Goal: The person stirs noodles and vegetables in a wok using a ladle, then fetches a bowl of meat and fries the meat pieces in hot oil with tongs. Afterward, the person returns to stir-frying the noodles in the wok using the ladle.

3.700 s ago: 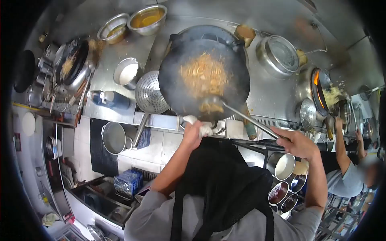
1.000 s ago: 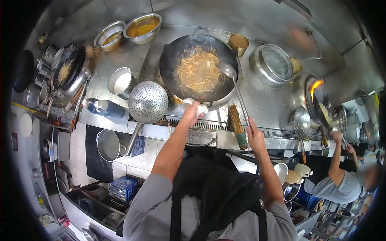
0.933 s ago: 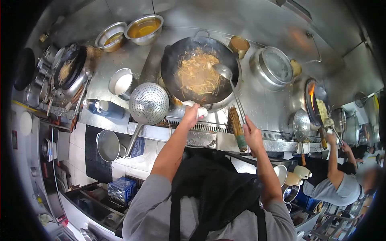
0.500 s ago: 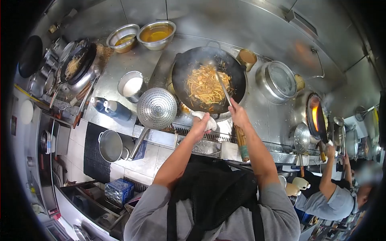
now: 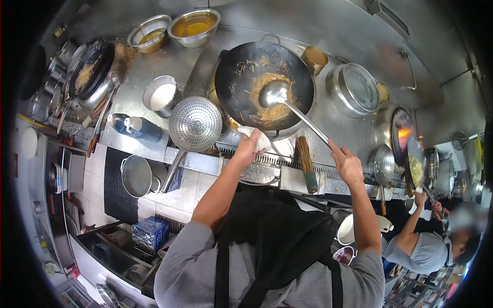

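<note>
A black wok (image 5: pixel 233 90) sits on the stove with noodles (image 5: pixel 267 115) in its middle and strands scattered up its sides. My left hand (image 5: pixel 247 148) is closed on a folded white cloth (image 5: pixel 257 138) against the wok's near rim; the near handle is partly hidden there. In my right hand (image 5: pixel 347 165) is the end of a long steel ladle (image 5: pixel 275 93). Its bowl rests over the noodles and hides some of them. Below the ladle's handle, a bamboo wok brush (image 5: pixel 306 167) with a green-bound end lies at the stove's front edge.
Left of the wok are a perforated strainer (image 5: pixel 195 124), a pot of white contents (image 5: pixel 162 96) and dark bottles (image 5: pixel 143 128). Two bowls of yellow liquid (image 5: pixel 194 26) stand behind. A lidded steel pot (image 5: pixel 354 95) is at right. Another person (image 5: pixel 418 249) handles a pan near flames.
My right hand has moved right and back toward me with the ladle, whose bowl now shows over the noodles. The noodle heap looks smaller. My left hand stays at the rim.
</note>
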Available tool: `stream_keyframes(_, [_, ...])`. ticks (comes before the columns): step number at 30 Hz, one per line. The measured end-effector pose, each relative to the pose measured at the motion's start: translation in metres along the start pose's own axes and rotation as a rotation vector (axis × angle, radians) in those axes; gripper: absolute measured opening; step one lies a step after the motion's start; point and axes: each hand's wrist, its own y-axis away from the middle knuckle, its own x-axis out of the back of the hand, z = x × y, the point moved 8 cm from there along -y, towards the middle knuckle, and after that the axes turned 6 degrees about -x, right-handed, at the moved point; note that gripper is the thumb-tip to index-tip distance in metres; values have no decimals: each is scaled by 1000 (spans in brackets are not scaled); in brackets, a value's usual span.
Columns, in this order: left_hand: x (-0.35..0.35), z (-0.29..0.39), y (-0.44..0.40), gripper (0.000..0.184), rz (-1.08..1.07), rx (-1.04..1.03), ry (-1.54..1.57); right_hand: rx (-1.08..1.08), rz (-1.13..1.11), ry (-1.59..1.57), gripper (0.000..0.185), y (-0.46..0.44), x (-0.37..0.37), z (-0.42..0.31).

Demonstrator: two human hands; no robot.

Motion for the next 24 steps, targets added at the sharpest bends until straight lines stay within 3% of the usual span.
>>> stream_keyframes(5, [22, 0, 35, 38, 32, 73, 57, 10, -21, -161, 49, 16, -5, -47])
stream_keyframes(9, [27, 12, 44, 37, 36, 59, 39, 16, -67, -40, 58, 23, -35, -22])
stream_keyframes(10, [27, 14, 45, 37, 41, 61, 35, -18, -97, -1, 53, 25, -28, -11])
stream_keyframes(13, [22, 18, 49, 39, 51, 79, 67, -53, -58, -88, 49, 31, 11, 1])
stream_keyframes(17, [-16, 22, 37, 42, -42, 100, 179, -72, -151, -490, 46, 42, 92, -6])
stream_keyframes(18, [-19, 17, 27, 42, -38, 97, 182, -243, -353, -481, 44, 44, 112, -12])
stream_keyframes(21, [-26, -12, -11, 37, -81, 95, 121, -47, -341, -445, 43, 49, 114, -11])
stream_keyframes(24, [-7, -43, -40, 28, 92, 57, 52, -92, -290, -307, 42, 23, 57, -16])
